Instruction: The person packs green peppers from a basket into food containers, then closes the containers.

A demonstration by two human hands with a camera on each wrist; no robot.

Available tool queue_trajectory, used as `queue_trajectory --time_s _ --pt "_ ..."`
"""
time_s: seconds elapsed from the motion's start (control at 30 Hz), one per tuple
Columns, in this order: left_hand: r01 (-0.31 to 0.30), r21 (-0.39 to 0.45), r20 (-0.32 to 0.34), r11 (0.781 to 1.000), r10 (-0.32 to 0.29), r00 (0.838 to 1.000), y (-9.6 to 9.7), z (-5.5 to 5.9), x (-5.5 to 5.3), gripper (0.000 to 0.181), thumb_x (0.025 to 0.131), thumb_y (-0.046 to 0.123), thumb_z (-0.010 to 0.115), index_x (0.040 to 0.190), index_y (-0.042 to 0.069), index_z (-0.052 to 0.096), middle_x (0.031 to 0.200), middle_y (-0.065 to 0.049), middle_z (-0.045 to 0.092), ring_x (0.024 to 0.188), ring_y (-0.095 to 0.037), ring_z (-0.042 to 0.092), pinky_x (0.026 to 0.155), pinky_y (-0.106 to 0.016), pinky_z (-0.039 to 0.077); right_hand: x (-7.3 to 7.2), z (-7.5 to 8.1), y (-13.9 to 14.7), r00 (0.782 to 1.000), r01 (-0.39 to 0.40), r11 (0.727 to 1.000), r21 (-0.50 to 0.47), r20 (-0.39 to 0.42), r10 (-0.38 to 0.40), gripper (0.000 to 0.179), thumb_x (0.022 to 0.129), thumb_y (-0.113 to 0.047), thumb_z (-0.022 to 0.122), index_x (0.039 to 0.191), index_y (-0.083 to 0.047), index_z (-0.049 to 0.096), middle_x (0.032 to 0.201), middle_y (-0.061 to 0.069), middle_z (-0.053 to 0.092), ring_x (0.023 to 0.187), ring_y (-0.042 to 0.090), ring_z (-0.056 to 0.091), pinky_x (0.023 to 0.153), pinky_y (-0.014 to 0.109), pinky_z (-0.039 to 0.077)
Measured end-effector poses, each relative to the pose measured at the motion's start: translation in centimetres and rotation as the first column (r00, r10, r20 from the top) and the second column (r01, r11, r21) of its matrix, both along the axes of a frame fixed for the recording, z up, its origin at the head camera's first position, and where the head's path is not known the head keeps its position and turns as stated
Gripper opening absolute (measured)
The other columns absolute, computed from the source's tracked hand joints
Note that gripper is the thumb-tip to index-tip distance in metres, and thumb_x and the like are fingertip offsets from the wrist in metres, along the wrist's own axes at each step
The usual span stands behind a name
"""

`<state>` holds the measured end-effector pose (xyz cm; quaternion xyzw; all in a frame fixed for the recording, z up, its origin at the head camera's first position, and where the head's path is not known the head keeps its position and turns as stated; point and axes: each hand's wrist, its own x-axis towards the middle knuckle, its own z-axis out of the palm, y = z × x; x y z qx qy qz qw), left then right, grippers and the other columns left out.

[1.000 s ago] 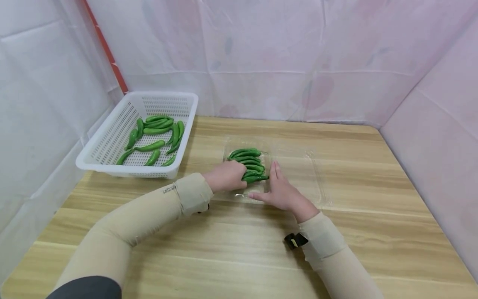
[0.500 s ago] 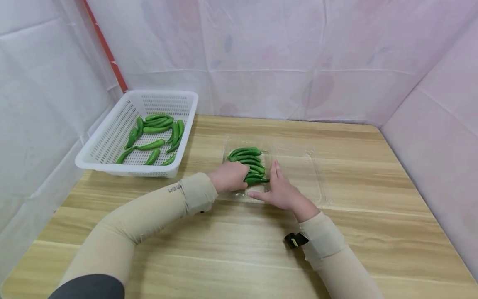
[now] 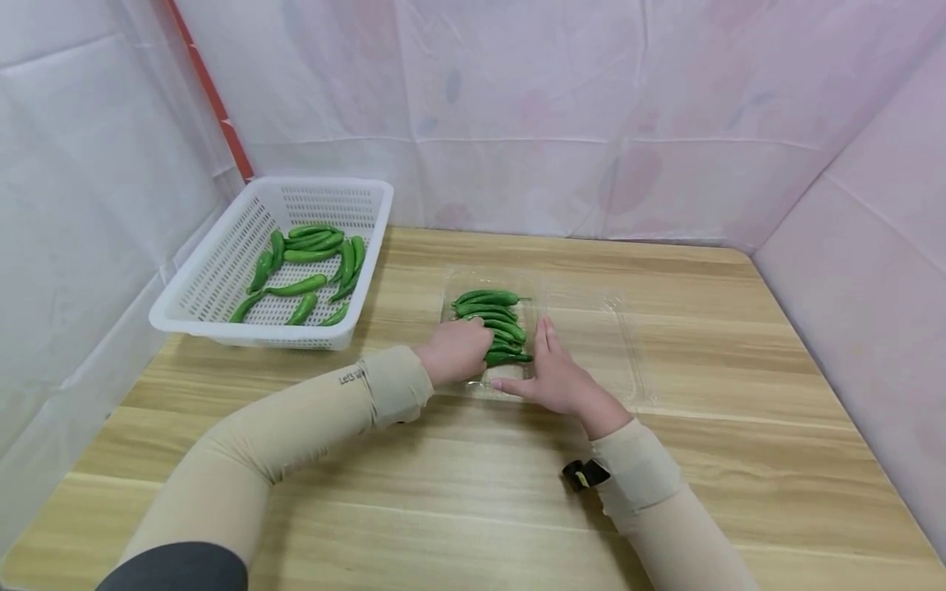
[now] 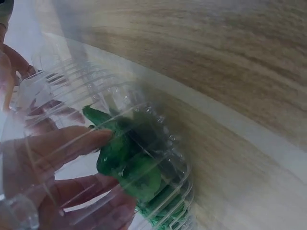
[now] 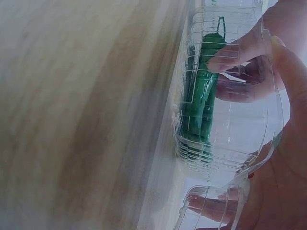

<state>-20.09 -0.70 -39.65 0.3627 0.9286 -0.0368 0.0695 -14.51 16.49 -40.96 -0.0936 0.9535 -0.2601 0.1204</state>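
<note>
A clear plastic clamshell box lies unfolded on the table, with a row of green chili peppers side by side in its left half. My left hand reaches into that half from the left. Through the clear wall in the left wrist view, its thumb and fingers pinch a green chili pepper at the near end of the row. My right hand rests at the box's middle fold, fingers straight and thumb spread along the near rim. In the right wrist view its palm lies against the clear plastic.
A white perforated basket with several loose green chili peppers stands at the back left. The box's clear lid half lies flat to the right. White and pink sheeting walls the table's back and sides.
My left hand has shifted slightly right and nearer over the row, so a little more of the far peppers shows. The right hand, box and basket stay in place.
</note>
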Motion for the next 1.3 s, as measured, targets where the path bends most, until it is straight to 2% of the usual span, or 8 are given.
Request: queue_trajectory --time_s 0.23,0.37,0.47,0.7,0.9,1.0,1.13,1.3 --pt "-0.030 0.014 -0.005 0.999 0.030 1.000 0.0 -0.1 0.0 0.046 0.085 0.033 0.068 0.120 0.006 0.056 0.110 -0.011 0.058 0.095 -0.023 0.059 0.073 -0.037 0.053 0.0 0.1 0.0 1.000 0.003 1.000 -0.003 0.011 -0.002 0.118 0.079 -0.060 0.062 0.142 0.008 -0.011 0.149 0.027 -0.014 0.137 0.040 0.000 0.107 0.052 0.020" --pt "-0.022 0.034 -0.008 0.999 0.022 1.000 -0.2 0.2 0.1 0.048 0.084 0.037 0.068 0.119 0.007 0.057 0.109 -0.009 0.058 0.094 -0.022 0.059 0.071 -0.037 0.053 -0.1 0.1 0.0 1.000 0.003 1.000 0.004 0.019 -0.003 0.119 0.079 -0.062 0.060 0.143 0.007 -0.012 0.150 0.026 -0.014 0.137 0.041 0.000 0.106 0.053 0.020" --pt "-0.013 0.073 -0.026 0.997 0.015 1.000 -0.9 0.8 0.3 0.044 0.085 0.037 0.068 0.116 0.008 0.059 0.106 -0.008 0.058 0.090 -0.021 0.058 0.069 -0.035 0.053 -0.2 0.1 0.0 1.000 0.001 1.000 0.009 0.019 -0.002 0.119 0.078 -0.063 0.060 0.143 0.006 -0.012 0.150 0.026 -0.014 0.137 0.040 0.001 0.107 0.052 0.020" --pt "0.006 0.232 -0.060 0.973 0.008 0.998 -4.1 3.4 1.1 0.029 0.088 0.027 0.065 0.107 0.005 0.062 0.095 -0.005 0.060 0.081 -0.017 0.058 0.069 -0.030 0.051 -0.3 0.0 0.1 1.000 0.006 1.000 0.010 0.016 -0.006 0.120 0.078 -0.064 0.060 0.143 0.006 -0.012 0.150 0.025 -0.015 0.137 0.041 0.000 0.106 0.053 0.020" --pt "0.046 0.326 -0.184 0.944 0.015 0.983 -7.6 4.5 1.8 0.022 0.090 0.024 0.062 0.103 0.007 0.065 0.093 -0.004 0.062 0.073 -0.016 0.060 0.059 -0.029 0.050 -0.1 0.0 0.1 1.000 -0.003 1.000 0.010 0.009 0.002 0.123 0.076 -0.067 0.059 0.143 0.007 -0.012 0.149 0.026 -0.015 0.136 0.043 0.001 0.106 0.053 0.020" --pt "0.010 0.356 -0.196 0.934 0.064 0.979 -9.3 5.6 1.7 0.023 0.090 0.025 0.061 0.102 0.006 0.065 0.095 -0.006 0.064 0.075 -0.019 0.061 0.058 -0.031 0.051 -0.1 0.0 0.1 1.000 -0.004 1.000 0.010 0.006 0.004 0.124 0.075 -0.069 0.058 0.143 0.006 -0.013 0.149 0.025 -0.015 0.136 0.043 0.001 0.106 0.053 0.020" --pt "-0.111 0.400 -0.124 0.910 0.173 0.977 -11.2 8.1 0.8 0.025 0.091 0.025 0.059 0.105 0.005 0.064 0.099 -0.008 0.064 0.085 -0.022 0.061 0.069 -0.035 0.052 -0.1 -0.1 0.2 1.000 -0.004 1.000 0.011 0.009 0.004 0.125 0.074 -0.071 0.057 0.142 0.006 -0.014 0.149 0.025 -0.016 0.136 0.044 0.002 0.106 0.053 0.020" --pt "-0.248 0.452 -0.061 0.857 0.307 0.950 -13.3 10.6 -0.9 0.022 0.093 0.022 0.056 0.105 0.005 0.064 0.097 -0.007 0.064 0.083 -0.021 0.060 0.071 -0.037 0.049 -0.2 -0.2 0.3 1.000 -0.002 1.000 0.015 0.012 0.002 0.126 0.073 -0.073 0.056 0.142 0.005 -0.015 0.149 0.025 -0.017 0.136 0.044 0.003 0.106 0.053 0.020"
